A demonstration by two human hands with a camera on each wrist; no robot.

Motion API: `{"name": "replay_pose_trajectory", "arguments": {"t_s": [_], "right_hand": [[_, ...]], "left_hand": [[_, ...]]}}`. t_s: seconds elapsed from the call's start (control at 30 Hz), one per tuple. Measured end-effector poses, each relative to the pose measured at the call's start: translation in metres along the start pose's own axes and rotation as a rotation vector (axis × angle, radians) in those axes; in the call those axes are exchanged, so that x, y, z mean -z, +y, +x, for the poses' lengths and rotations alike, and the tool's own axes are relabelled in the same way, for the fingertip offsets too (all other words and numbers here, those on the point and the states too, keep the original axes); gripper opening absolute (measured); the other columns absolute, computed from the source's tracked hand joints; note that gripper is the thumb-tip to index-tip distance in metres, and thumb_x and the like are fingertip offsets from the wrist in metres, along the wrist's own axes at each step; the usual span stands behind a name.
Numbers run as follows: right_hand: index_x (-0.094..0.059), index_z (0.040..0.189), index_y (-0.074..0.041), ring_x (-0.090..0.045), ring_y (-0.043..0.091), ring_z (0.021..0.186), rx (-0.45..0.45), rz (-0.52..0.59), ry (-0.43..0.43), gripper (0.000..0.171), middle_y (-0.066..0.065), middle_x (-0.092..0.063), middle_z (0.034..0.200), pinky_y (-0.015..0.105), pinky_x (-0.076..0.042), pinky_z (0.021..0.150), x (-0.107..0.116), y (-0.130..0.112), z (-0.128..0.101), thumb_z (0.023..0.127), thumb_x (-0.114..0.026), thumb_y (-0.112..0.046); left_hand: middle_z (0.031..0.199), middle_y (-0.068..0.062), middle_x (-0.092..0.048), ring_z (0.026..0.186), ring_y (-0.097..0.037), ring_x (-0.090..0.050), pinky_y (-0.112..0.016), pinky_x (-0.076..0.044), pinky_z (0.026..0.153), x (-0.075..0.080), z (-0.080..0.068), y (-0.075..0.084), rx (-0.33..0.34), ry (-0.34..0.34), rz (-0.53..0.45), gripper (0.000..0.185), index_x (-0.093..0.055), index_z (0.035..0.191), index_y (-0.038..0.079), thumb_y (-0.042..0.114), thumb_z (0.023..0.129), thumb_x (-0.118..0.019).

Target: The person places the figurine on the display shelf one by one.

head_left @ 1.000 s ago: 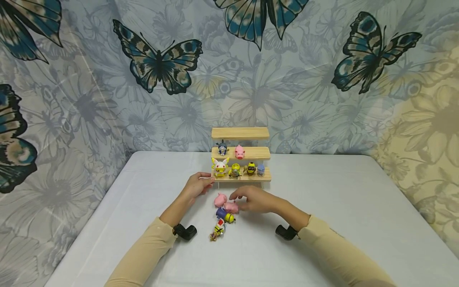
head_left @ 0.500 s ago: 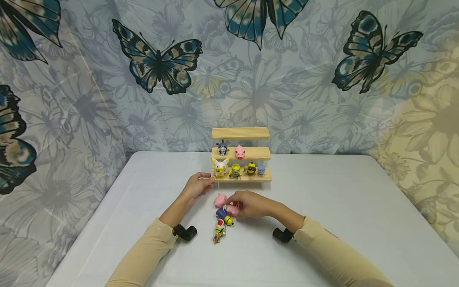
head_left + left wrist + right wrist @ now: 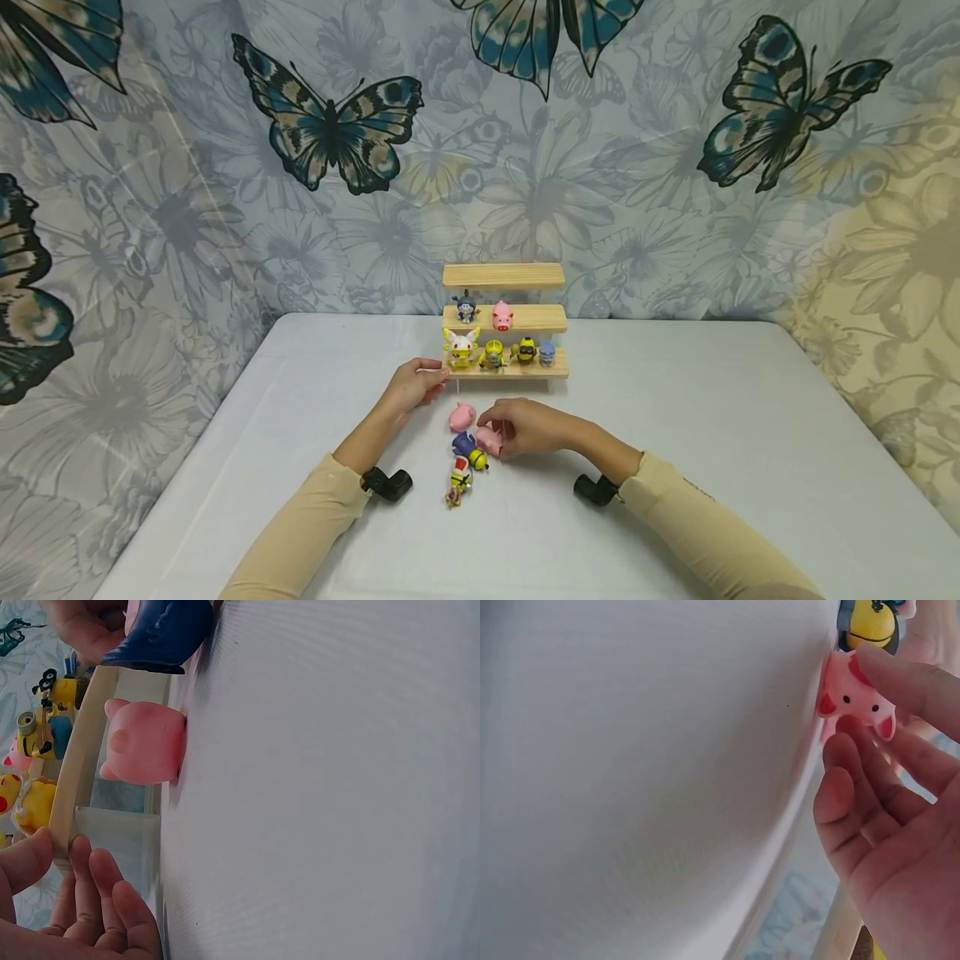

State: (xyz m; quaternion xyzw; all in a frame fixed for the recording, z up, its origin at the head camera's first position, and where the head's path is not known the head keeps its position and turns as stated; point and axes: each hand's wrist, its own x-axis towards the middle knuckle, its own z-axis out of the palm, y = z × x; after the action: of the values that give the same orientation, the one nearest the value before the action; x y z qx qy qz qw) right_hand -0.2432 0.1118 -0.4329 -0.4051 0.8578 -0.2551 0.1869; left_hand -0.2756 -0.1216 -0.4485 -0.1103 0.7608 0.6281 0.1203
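Head view, left to right: our left hand [image 3: 411, 388] loosely steadies the three-tier wooden shelf [image 3: 504, 321], six figures up already. Our right hand [image 3: 525, 427] pinches a small pink pig figure [image 3: 489, 439] on the white counter [image 3: 712, 433]; three more left.

A three-tier wooden stepped shelf [image 3: 504, 321] stands toward the back of the white-covered table [image 3: 712, 450], with small toy figures on its middle and bottom tiers. In front of it, a rounded pink pig toy [image 3: 462, 416] lies on the table. The left hand [image 3: 411, 387] rests at the shelf's bottom left corner. The right hand [image 3: 525, 426] pinches a small pink animal figure [image 3: 489, 438] just right of the pig. A yellow-and-blue minion figure [image 3: 472, 454] lies nearer the person, touching it.
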Motion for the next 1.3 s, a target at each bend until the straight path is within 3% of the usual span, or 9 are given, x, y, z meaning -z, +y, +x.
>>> {"name": "replay_pose_trajectory", "arguments": {"t_s": [0.17,0.3,0.53,0.73,0.97,1.23,1.3], "right_hand": [[-0.068,0.114,-0.010,-0.056,0.011,0.091,0.008,-0.004,0.037,0.041,-0.002,-0.064,0.102,0.023,-0.047,0.079,-0.0005,0.0020,-0.0005,0.074,-0.078,-0.010],[-0.069,0.111,-0.012,-0.058,0.014,0.090,0.007,0.011,0.051,0.039,0.001,-0.068,0.108,0.023,-0.046,0.076,-0.0006,0.0018,-0.0004,0.073,-0.077,-0.010],[-0.065,0.114,-0.011,-0.058,0.012,0.096,0.006,0.061,-0.002,0.042,0.001,-0.068,0.110,0.022,-0.048,0.079,-0.0019,0.0013,0.0008,0.073,-0.074,-0.005],[-0.060,0.118,-0.011,-0.054,0.010,0.089,0.023,-0.001,-0.021,0.047,0.002,-0.065,0.110,0.024,-0.046,0.081,-0.0045,0.0016,0.0032,0.075,-0.081,-0.012],[-0.063,0.114,-0.010,-0.055,0.010,0.092,0.016,-0.007,0.011,0.043,-0.001,-0.065,0.106,0.025,-0.047,0.083,-0.0048,-0.0022,0.0038,0.075,-0.081,-0.015],[-0.068,0.115,-0.011,-0.055,0.014,0.093,0.000,-0.013,0.073,0.044,-0.004,-0.062,0.102,0.026,-0.046,0.083,0.0001,-0.0037,-0.0023,0.074,-0.080,-0.021],[-0.068,0.117,-0.011,-0.055,0.016,0.092,0.006,-0.013,0.092,0.044,-0.003,-0.061,0.102,0.026,-0.046,0.080,0.0037,-0.0041,-0.0041,0.075,-0.078,-0.021]], "left_hand": [[0.099,-0.005,-0.073,0.077,-0.008,-0.061,-0.024,-0.044,0.066,0.0000,0.0004,0.0006,0.004,-0.003,-0.002,0.036,-0.057,0.125,0.006,0.022,0.093,-0.065],[0.094,-0.003,-0.073,0.075,-0.006,-0.060,-0.023,-0.044,0.065,-0.0001,-0.0004,0.0002,-0.008,-0.009,-0.022,0.036,-0.056,0.125,0.005,0.020,0.094,-0.064],[0.095,-0.005,-0.073,0.074,-0.006,-0.060,-0.023,-0.044,0.064,-0.0005,-0.0016,-0.0009,-0.018,-0.010,-0.031,0.035,-0.056,0.124,0.003,0.019,0.094,-0.064],[0.096,-0.006,-0.073,0.075,-0.007,-0.060,-0.022,-0.044,0.065,-0.0008,-0.0011,-0.0012,-0.019,-0.007,-0.030,0.035,-0.056,0.124,0.003,0.019,0.094,-0.064],[0.091,-0.003,-0.073,0.074,-0.007,-0.061,-0.022,-0.045,0.063,0.0009,-0.0070,0.0005,-0.052,-0.021,-0.035,0.036,-0.058,0.120,0.003,0.023,0.092,-0.067],[0.102,-0.008,-0.073,0.077,-0.007,-0.061,-0.023,-0.044,0.066,-0.0002,-0.0026,-0.0002,-0.011,-0.007,-0.017,0.036,-0.057,0.124,0.004,0.021,0.094,-0.065],[0.098,-0.006,-0.074,0.076,-0.007,-0.061,-0.023,-0.045,0.065,0.0011,-0.0037,-0.0006,-0.030,-0.020,-0.025,0.035,-0.058,0.122,0.005,0.023,0.092,-0.067]]}}
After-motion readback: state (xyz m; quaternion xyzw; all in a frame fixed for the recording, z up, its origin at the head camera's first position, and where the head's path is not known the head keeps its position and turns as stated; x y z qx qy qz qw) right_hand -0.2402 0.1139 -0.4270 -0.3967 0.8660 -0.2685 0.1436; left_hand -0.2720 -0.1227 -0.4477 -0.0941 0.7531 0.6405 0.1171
